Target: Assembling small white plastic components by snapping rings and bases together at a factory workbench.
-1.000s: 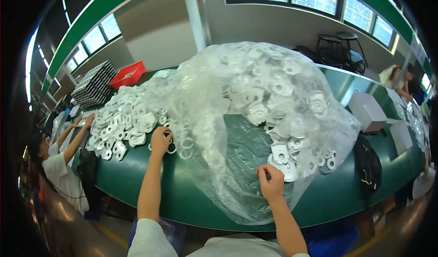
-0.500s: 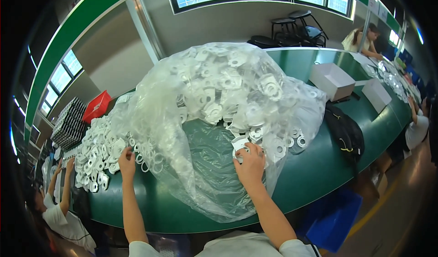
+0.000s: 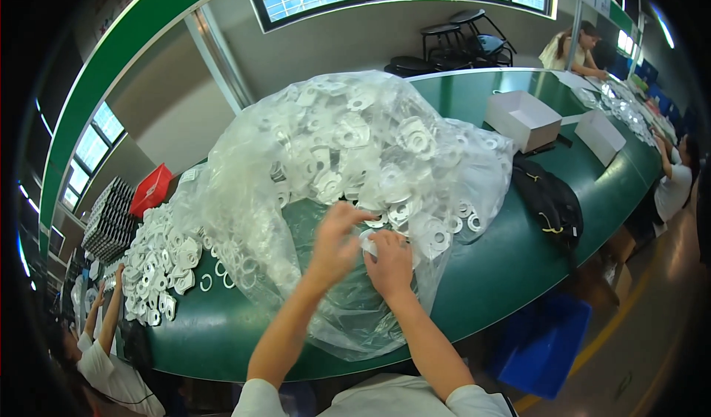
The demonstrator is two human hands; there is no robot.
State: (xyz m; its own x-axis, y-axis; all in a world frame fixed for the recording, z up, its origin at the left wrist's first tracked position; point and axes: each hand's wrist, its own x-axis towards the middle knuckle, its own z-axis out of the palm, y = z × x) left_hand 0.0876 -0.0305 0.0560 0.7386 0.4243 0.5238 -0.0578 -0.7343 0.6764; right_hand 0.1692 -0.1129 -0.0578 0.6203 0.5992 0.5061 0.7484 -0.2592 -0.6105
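Observation:
A clear plastic bag (image 3: 259, 250) full of flat white parts with round holes (image 3: 352, 129) lies open toward me on the green table. At its mouth my right hand (image 3: 390, 265) is closed on one small white part (image 3: 368, 242), mostly hidden by the fingers. Close by on the left, my left hand (image 3: 335, 248) is slightly blurred, its index finger and thumb apart with nothing visible between them. Left of the bag, several loose white rings (image 3: 206, 282) lie next to a heap of white parts (image 3: 148, 269).
Behind the heap stand a red bin (image 3: 152, 189) and stacked grey trays (image 3: 111, 217). To the right are a white box (image 3: 524, 124), a black bag (image 3: 548, 202) and, below the table edge, a blue bin (image 3: 544, 350). Co-workers sit at left and right.
My left hand has moved right, from beside the heap to next to my right hand. The right hand has drawn the white part slightly nearer me. The whole view has shifted a little.

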